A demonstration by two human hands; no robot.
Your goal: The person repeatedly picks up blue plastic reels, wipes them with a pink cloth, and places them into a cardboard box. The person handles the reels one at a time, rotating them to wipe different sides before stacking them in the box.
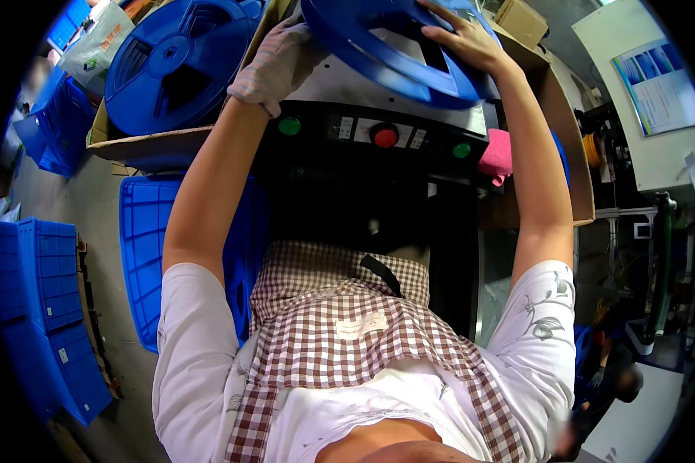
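A blue plastic reel [409, 73] with cut-out openings is tilted above the metal top of a machine at the upper edge, slightly blurred. My right hand [471, 42] is bare and grips the reel's right side, fingers reaching over its rim and opening. On the opposite side, my left hand [279, 65] wears a striped knit glove and is closed at the reel's left rim, its fingertips partly hidden. Below the reel, the machine's black front panel [324, 123] carries a red button [384, 136] between two green buttons, a left one [289, 126] and a right one [461, 150].
Another blue reel [181, 65] lies in a cardboard box [150, 147] at left. A second cardboard box [567, 147] stands at right, beside a pink object [497, 154]. Blue crates [54, 278] are stacked far left. A blue bin [143, 255] stands near my left arm. Another person [622, 378] is at lower right.
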